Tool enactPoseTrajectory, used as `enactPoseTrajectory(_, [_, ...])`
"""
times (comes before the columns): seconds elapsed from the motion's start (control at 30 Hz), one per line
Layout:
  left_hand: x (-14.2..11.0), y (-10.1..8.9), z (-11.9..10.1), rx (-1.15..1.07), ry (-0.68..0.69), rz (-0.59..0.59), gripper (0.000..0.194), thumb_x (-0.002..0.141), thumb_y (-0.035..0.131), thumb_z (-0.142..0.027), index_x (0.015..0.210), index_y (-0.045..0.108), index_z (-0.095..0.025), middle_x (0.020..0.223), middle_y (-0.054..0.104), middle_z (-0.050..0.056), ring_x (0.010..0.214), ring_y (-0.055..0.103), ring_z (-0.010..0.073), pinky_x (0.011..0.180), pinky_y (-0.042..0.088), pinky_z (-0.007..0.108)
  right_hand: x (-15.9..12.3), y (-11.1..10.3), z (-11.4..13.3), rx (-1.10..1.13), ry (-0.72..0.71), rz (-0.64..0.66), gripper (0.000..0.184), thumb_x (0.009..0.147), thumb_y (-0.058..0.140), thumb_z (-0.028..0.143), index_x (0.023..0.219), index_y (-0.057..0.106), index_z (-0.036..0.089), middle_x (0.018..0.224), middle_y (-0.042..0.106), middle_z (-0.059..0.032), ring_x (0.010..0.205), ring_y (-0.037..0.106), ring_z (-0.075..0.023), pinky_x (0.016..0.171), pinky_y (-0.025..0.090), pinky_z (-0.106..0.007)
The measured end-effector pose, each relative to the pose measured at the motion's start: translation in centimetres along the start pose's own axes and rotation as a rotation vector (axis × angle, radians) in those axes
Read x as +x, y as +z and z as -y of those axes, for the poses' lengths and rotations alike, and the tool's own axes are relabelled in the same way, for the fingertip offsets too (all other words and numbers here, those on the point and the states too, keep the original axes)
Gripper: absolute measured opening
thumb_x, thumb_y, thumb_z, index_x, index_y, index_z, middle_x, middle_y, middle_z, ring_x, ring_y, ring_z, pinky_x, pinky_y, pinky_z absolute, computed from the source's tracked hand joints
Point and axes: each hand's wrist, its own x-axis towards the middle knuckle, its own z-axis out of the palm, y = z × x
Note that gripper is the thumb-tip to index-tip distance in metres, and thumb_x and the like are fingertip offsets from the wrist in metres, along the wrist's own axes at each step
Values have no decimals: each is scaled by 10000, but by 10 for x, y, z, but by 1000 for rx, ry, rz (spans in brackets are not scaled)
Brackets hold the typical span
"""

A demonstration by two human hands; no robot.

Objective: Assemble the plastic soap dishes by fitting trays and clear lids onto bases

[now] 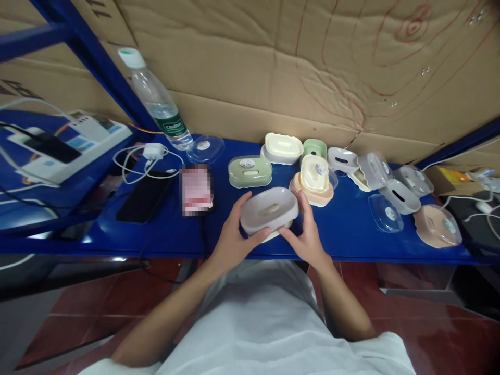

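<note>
Between my two hands is a grey oval soap dish tray (269, 209) with a slot in its bottom, tilted over the front of the blue table. My left hand (239, 229) grips its left end, thumb along the near side. My right hand (303, 234) grips the right end, its thumb at the near edge. A cream-coloured piece (272, 236) shows just under the tray; whether it touches the tray I cannot tell. Behind the hands stand a green soap box with a clear lid (250, 173) and a cream piece (314, 174) on a peach one (308, 194).
Along the back are a cream tray (284, 145), a green tray (314, 149) and a grey tray (342, 159). Clear lids (386, 213) and a peach soap box (437, 226) lie right. A water bottle (160, 107), phone (145, 197), charger (154, 151) and power strip (84, 138) stand left.
</note>
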Motion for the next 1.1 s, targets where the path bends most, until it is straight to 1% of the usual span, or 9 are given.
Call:
enactPoseTrajectory(0.1, [1,3,4,-39,-29,-18,945,925,798,-630,1672,385,-223,1639,543,194,1480,590,357,1222,495,516,-2,4,-5,-33,41,31,904,1054,704,473,1783,182,363,1797,373,-121,1645,411,-332,1304,452,-556])
enactPoseTrajectory(0.23, [-8,-3,1,135,149,-103,924,928,828,-576,1673,387,-253,1638,527,187,1507,561,367,1226,495,524,-5,2,-3,-140,25,36,881,1074,669,455,1788,169,324,1781,393,-152,1638,421,-346,1286,468,-581])
enactPoseTrajectory(0.37, [-37,-27,-3,335,293,-183,972,910,859,-566,1697,358,-294,1625,523,179,1499,557,389,1217,507,550,-9,-8,3,-292,-80,222,708,1101,620,422,1741,323,360,1649,588,-118,1552,540,-356,1249,491,-612])
enactPoseTrajectory(0.5, [-73,-43,1,419,282,-105,981,905,868,-545,1697,344,-303,1614,523,191,1462,581,397,1176,547,548,-2,-7,-1,-449,-112,255,480,1123,563,403,1596,586,324,1502,711,-112,1454,627,-378,1161,551,-632])
enactPoseTrajectory(0.63, [-88,-41,10,481,276,52,859,873,899,-491,1591,477,-281,1575,565,195,1406,602,402,1131,559,553,22,-2,-7,-505,-159,318,514,1116,562,410,1601,592,244,1513,698,-152,1422,635,-400,1113,576,-662])
enactPoseTrajectory(0.77, [-77,-32,12,572,266,180,618,895,877,-437,1449,650,-281,1577,570,180,1405,572,431,1109,531,603,68,-12,6,-437,-294,438,499,1149,427,338,1631,553,311,1565,673,-76,1423,644,-340,1151,561,-627])
enactPoseTrajectory(0.87, [-61,-26,8,571,279,199,544,941,824,-391,1457,682,-290,1654,493,181,1442,540,439,1125,518,625,124,-9,24,-420,-388,483,476,1160,397,326,1589,598,273,1570,670,-61,1452,617,-303,1216,505,-557])
enactPoseTrajectory(0.97, [-49,-18,6,562,322,196,500,951,791,-313,1442,701,-281,1695,452,178,1479,520,433,1161,505,635,192,21,33,-454,-482,607,464,1125,442,245,1544,641,236,1573,669,-73,1468,593,-307,1242,452,-537])
enactPoseTrajectory(1.1, [-45,-13,10,555,368,144,423,945,778,-258,1363,723,-227,1675,462,208,1525,492,420,1208,493,628,273,92,23,-565,-517,718,497,1041,512,104,1510,656,182,1573,664,-105,1458,597,-304,1237,439,-503])
